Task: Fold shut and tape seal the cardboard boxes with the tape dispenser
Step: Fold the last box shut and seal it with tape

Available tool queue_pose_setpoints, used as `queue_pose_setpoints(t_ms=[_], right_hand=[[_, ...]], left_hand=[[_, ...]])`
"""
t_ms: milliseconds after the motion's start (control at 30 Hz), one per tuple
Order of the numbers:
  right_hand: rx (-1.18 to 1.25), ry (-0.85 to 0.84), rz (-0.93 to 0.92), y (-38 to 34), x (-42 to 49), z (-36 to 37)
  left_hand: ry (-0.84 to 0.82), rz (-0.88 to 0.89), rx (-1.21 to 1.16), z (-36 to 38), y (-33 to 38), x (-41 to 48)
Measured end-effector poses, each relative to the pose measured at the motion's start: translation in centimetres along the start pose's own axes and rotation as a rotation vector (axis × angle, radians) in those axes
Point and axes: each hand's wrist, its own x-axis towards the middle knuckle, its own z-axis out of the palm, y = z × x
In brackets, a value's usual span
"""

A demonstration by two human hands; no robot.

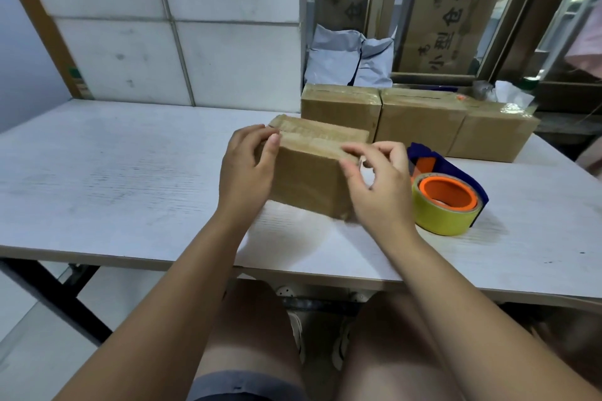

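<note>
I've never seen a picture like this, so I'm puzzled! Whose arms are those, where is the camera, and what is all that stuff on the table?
There is no machine here: these are a person's two bare arms. There is just one picture, taken by a camera worn on the person's head and looking down, so you see what they see, even their knees under the white table. The left hand grips the left end of a small cardboard box, and the right hand pinches its top right edge. The box's flaps are folded down. Beside it lies a blue tape dispenser with a yellow roll of tape; nobody holds it. Behind stand three more boxes in a row, shiny with tape. Grey bags lean at the back.
</note>
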Motion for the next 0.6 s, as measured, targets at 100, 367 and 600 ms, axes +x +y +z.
queue_pose_setpoints(t_ms=[100,367,600], right_hand=[[-0.035,0.073,0.095,0.3,0.5,-0.1],[-0.039,-0.045,0.08,-0.9,-0.8,0.5],[0.099,-0.166,0.125,-0.6,-0.7,0.5]], left_hand=[[0.095,0.093,-0.026,-0.7,0.2,-0.7],[-0.249,-0.037,-0.242,-0.9,-0.7,-0.7],[-0.23,0.249,-0.006,-0.4,0.5,-2.1]])
